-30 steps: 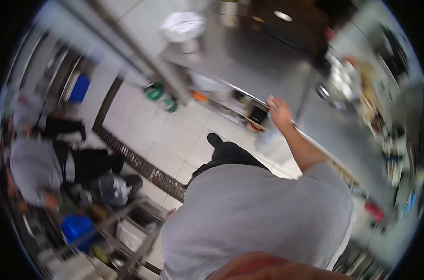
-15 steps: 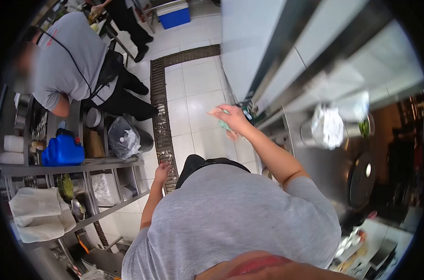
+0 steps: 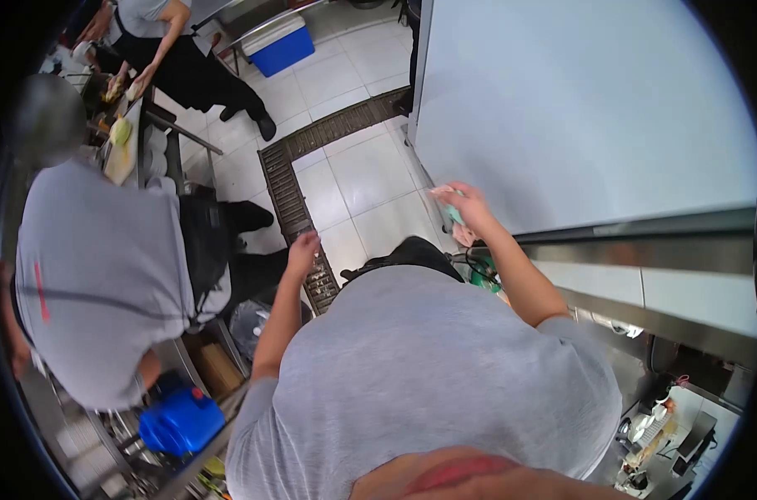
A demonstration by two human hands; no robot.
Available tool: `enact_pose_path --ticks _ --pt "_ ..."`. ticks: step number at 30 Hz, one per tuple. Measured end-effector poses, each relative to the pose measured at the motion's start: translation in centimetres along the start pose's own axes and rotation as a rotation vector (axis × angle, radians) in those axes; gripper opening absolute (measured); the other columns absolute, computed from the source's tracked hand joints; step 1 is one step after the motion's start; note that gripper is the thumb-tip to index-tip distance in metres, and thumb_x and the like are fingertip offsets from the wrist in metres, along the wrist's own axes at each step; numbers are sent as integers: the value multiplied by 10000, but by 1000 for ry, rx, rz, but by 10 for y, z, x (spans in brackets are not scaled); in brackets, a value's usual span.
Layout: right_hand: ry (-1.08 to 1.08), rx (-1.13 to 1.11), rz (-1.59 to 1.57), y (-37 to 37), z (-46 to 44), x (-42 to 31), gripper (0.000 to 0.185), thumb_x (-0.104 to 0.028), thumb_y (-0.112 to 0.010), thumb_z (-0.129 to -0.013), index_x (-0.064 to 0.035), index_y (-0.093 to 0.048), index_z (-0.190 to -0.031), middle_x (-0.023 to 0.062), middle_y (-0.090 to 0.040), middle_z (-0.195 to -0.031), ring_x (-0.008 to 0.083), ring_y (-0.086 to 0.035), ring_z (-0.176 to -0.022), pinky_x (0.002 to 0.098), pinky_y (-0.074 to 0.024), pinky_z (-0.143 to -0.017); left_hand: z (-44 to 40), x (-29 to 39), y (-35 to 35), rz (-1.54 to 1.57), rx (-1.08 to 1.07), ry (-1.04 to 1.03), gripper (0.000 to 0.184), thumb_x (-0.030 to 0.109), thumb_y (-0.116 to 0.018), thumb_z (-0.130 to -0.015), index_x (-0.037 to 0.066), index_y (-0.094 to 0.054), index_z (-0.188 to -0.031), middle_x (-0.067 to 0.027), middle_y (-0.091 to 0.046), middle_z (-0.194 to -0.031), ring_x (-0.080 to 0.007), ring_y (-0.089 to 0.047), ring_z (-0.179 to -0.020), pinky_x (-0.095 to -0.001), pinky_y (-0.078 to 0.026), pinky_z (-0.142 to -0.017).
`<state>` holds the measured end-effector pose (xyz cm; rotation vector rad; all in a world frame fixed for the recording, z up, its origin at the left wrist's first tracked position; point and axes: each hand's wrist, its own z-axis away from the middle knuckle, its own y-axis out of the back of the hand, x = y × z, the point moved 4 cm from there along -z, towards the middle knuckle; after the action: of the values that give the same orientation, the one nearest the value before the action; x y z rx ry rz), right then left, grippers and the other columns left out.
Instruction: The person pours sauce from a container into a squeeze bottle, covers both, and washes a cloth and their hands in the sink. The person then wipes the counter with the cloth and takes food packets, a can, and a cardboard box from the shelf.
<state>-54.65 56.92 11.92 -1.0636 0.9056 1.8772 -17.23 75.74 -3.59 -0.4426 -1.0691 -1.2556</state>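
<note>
My right hand is closed around a crumpled cloth, green and pale pink, which hangs below the fingers. It is in front of my body, beside the lower edge of a large white panel. My left hand is held out over the floor drain grate, fingers curled in, and no object shows in it. Nearest to it on the left is the dark-trousered leg of a co-worker in a grey shirt.
White tiled floor lies ahead, bordered by a drain grate. The white panel stands at right. At left are a blue jug and a lined bin. Another person works at a counter near a blue cooler.
I have moved forward and the view has turned; the white panel now fills the right side. The steel counter with pots has left view. The cloth stays in my right hand.
</note>
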Motion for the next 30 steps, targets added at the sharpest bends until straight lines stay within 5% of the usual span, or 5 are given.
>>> enact_pose_path --ticks 8,13,20,25,30 --pt "-118 208 -224 12 -188 -14 310 -201 -636 -813 1 -648 -1048 80 -661 -907 149 -589 -832 296 -467 -736 -263 163 -1 -324 -160 -126 394 255 -621 -852 37 -582 -1178 -88 -645 -908 -180 -590 -832 -300 -455 -744" --pt "-12 -24 -151 -64 -385 -118 266 -214 -587 -862 -14 -650 -1026 55 -666 -911 122 -585 -797 255 -461 -726 -388 5 54 -1116 -448 -78 467 362 -631 -802 110 -579 -1192 -155 -627 -1113 -320 -603 -1026 -422 -468 -886" --pt "91 -262 -157 -159 -613 -278 299 -221 -671 -797 0 -659 -999 97 -671 -846 144 -616 -747 285 -487 -682 -443 -39 135 -639 -666 610 485 328 -607 -828 162 -512 -1274 -93 -640 -1062 -305 -595 -1029 -581 -410 -840" --pt "33 -271 -266 -185 -772 -257 202 -190 -631 -853 11 -626 -848 77 -672 -841 145 -624 -778 281 -494 -709 -653 131 150 -909 -595 -91 362 301 -585 -857 111 -608 -1165 -42 -635 -954 -231 -580 -867 -452 -440 -787" --pt "-69 -66 -346 -136 -887 -321 166 -118 -581 -860 36 -625 -905 106 -668 -871 159 -628 -776 270 -489 -714 -857 337 142 -539 -253 -9 410 266 -624 -836 46 -582 -1179 -99 -638 -843 -177 -580 -754 -304 -459 -589"
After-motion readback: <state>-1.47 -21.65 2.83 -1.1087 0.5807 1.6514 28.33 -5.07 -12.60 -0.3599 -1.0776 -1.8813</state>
